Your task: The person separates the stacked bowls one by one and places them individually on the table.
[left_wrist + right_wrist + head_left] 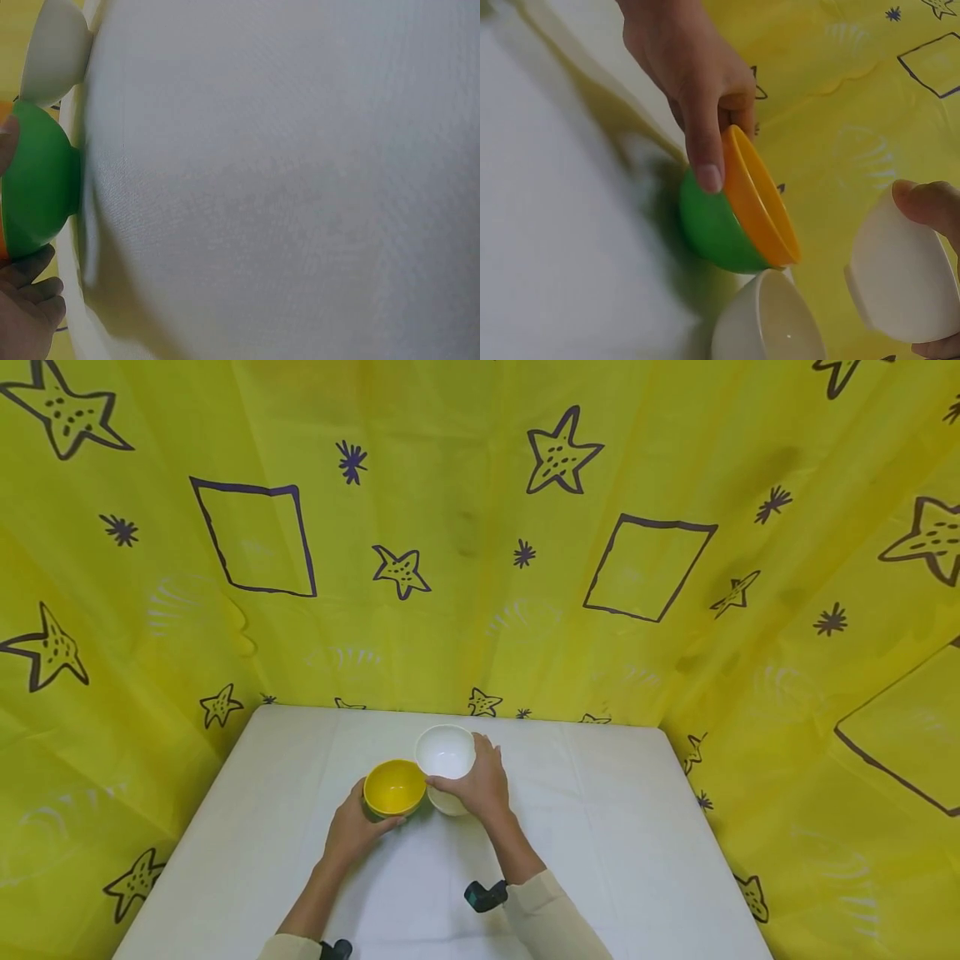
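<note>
- White table (pixel 600 827) carried the bowls at its middle.
- Left hand (pixel 351 832) fingers clamped on the green-and-yellow bowl (pixel 394 787); unstacking done.
- Right hand (pixel 480 785) fingers clamped on the upper white bowl (pixel 446 752), just beside it; the lower white bowl (pixel 769 319) remained to be separated.

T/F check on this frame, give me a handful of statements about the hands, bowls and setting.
1. The left hand grips a green bowl with a yellow inside. True.
2. The right hand holds nothing. False: it holds a white bowl.
3. Only one white bowl is present. False: the right wrist view shows a second white bowl below.
4. The table has a white cover. True.
5. The backdrop is plain blue. False: yellow, with stars and squares.
</note>
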`<state>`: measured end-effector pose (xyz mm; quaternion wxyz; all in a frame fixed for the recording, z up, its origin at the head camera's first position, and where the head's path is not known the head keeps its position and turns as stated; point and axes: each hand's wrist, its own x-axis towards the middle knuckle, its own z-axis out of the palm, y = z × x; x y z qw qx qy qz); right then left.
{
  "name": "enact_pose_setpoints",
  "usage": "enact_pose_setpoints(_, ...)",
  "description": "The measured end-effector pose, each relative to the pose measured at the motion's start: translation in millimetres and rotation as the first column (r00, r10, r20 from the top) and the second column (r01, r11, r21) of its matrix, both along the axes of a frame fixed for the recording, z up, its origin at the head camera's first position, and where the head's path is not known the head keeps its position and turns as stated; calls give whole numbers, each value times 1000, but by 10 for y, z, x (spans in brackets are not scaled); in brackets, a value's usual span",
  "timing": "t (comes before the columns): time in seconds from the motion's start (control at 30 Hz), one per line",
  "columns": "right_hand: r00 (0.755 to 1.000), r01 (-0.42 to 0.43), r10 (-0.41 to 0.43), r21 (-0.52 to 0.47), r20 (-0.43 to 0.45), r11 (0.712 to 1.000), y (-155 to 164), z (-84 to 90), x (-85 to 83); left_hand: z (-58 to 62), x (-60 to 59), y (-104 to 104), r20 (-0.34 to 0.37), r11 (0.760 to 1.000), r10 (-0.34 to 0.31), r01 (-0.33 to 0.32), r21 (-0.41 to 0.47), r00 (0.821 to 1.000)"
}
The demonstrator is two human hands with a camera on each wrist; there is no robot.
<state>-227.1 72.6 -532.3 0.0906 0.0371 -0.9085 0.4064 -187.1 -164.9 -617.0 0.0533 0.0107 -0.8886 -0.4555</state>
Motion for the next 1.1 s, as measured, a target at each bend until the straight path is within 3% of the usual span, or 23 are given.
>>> enact_pose_setpoints(0.3,998,64,-64,-26,23,998,171,-19,-4,19,-11,1,7,1000,-2,2,5,1000)
enact_pose_setpoints(0.6,994,103,-104,-61,-20,993,365,-40,11,20,-3,2,-1,1000,2,-2,0,1000)
enact_pose_setpoints(1.1,978,208,-208,-119,14,971,650,-205,45,15,-8,4,30,1000,1,-1,25,1000)
